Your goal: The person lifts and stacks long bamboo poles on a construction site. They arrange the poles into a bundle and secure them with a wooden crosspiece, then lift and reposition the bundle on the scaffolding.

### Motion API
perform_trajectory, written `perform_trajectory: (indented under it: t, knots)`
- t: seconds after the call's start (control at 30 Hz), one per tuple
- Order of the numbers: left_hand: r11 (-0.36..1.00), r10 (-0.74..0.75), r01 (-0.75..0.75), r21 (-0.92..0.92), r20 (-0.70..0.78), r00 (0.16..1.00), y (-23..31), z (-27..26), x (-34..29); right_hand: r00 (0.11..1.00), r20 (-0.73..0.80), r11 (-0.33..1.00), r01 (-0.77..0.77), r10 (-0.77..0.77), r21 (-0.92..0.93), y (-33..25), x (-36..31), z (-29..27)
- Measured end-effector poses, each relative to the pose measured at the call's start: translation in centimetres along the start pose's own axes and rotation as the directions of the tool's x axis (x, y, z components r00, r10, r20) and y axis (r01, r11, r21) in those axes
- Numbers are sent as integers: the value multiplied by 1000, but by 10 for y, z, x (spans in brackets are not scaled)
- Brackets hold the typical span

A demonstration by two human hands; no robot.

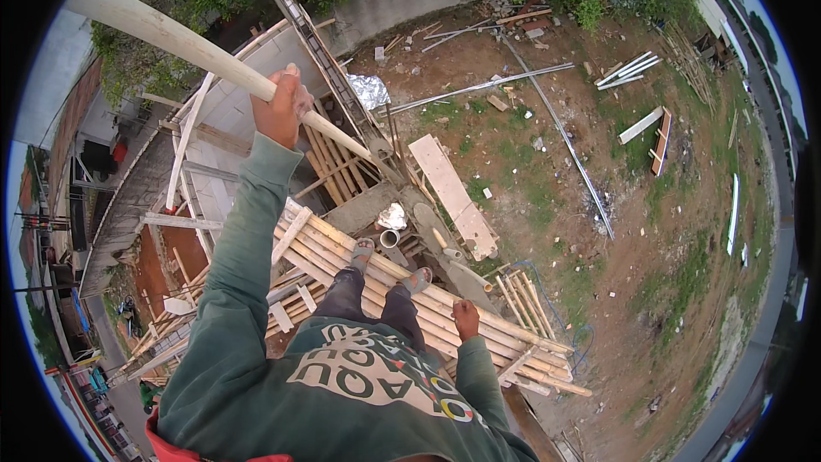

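My left hand is raised at the upper left, wrapped round a long pale wooden pole. The pole slants from the upper left, thick and close, down past my fist to a ledge near a stack of battens. My right hand hangs low beside my right leg, its fingers curled into a fist with nothing showing in it. Below it lies a platform of pale round poles, and I stand on it in sandals.
Ahead of my feet are a pale pipe end and a crumpled white bag. A narrow concrete ledge runs by the platform, with a drop to the ground at the right. A plywood board and metal bars lie down there.
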State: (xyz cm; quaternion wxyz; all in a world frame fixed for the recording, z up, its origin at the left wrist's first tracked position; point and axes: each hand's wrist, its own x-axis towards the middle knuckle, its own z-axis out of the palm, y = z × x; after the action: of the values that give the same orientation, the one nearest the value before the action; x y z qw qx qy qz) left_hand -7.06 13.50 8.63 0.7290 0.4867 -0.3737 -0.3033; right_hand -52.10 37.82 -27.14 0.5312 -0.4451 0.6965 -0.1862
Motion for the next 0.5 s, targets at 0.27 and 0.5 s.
perform_trajectory:
  t: [0.27,0.5]
  knots:
    - [997,45,-57,51,213,976,93,17,27,981,80,979,183,-176,-85,-44,21,8]
    - [984,148,-175,34,399,905,162,64,41,921,210,945,319,-328,77,-191,28,4]
